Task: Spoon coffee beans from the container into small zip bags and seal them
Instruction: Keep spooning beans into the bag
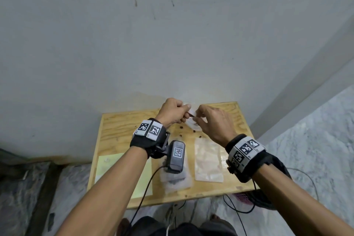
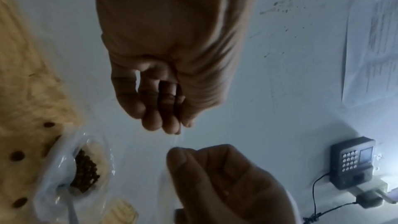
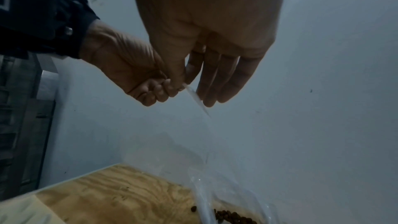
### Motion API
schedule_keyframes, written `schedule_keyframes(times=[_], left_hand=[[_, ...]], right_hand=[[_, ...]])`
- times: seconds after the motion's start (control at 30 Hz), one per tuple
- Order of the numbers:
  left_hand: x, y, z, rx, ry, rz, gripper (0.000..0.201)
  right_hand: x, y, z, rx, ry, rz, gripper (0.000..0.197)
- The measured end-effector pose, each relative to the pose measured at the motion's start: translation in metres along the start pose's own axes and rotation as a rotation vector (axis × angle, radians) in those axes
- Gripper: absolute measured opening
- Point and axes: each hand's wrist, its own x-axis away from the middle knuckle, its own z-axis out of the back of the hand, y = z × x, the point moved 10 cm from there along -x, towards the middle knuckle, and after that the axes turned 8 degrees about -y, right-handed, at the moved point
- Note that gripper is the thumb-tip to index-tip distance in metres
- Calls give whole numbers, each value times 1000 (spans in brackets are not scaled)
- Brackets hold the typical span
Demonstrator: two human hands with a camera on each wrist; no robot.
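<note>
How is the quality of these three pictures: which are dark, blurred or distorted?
Head view: evenly lit, strong wide-angle bending at the edges, table fairly sharp. Left wrist view: dim, bluish, soft; the hands are dark against the pale wall. Right wrist view: darkest and grainy; the zip bag barely shows.

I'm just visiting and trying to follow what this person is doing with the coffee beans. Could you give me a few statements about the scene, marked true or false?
1. Both hands hold a small clear zip bag up above the table. True.
2. Loose coffee beans lie scattered on the wooden table. True.
3. The left hand lies flat on the table. False: it is raised, fingers curled, pinching the bag.
4. The container of beans has a white spoon in it. True.
5. The right hand holds the spoon. False: it pinches the bag.
</note>
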Motion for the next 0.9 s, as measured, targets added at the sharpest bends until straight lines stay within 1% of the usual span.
schedule_keyframes(times=[0.1, 0.23, 0.4, 0.57, 0.7, 0.83, 0.9], left_hand=[[-2, 5, 12, -61, 58, -42, 29], [-1, 13, 21, -112, 114, -92, 34], [0, 20, 27, -141, 123, -129, 40], [1, 24, 27, -139, 108, -156, 41], [2, 26, 23, -125, 88, -156, 39], [4, 26, 22, -78, 69, -140, 37], [4, 26, 19, -69, 30, -140, 37]], right_hand=[[-4, 3, 4, -90, 3, -25, 24], [-10, 5, 7, -234, -11, -48, 20], [-13, 8, 6, -464, -6, -54, 21], [-13, 13, 2, -596, 0, -67, 18], [-11, 12, 1, -589, -3, -48, 13], [-6, 10, 4, -414, 34, -10, 15], [-5, 8, 6, -337, 59, 12, 17]])
